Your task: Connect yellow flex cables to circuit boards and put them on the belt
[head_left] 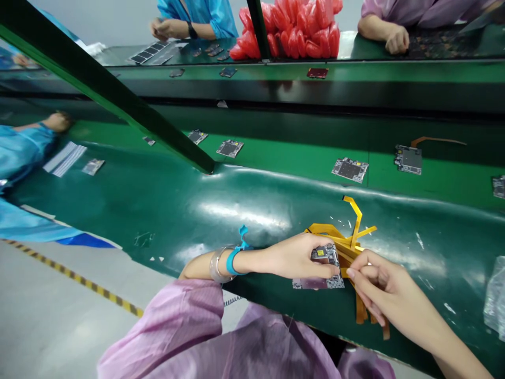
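My left hand (294, 256) lies over a small circuit board (330, 255), with thumb and fingers closed on its edges near the front of the bench. Part of the board is covered by that hand. At the board's right edge, my right hand (384, 287) pinches the end of an orange flex cable (344, 272). Behind and beneath both hands lies a loose bunch of yellow-orange flex cables (357, 223), its strips pointing several ways. Whether the pinched cable touches the board's connector cannot be made out.
Several circuit boards (350, 170) lie along the green conveyor strip (284, 158); one (409, 159) has a flex cable attached. A green post (158, 126) slants across the left. Clear plastic (495, 300) lies far right. Co-workers' hands (396, 40) and red bags (292, 31) are across the line.
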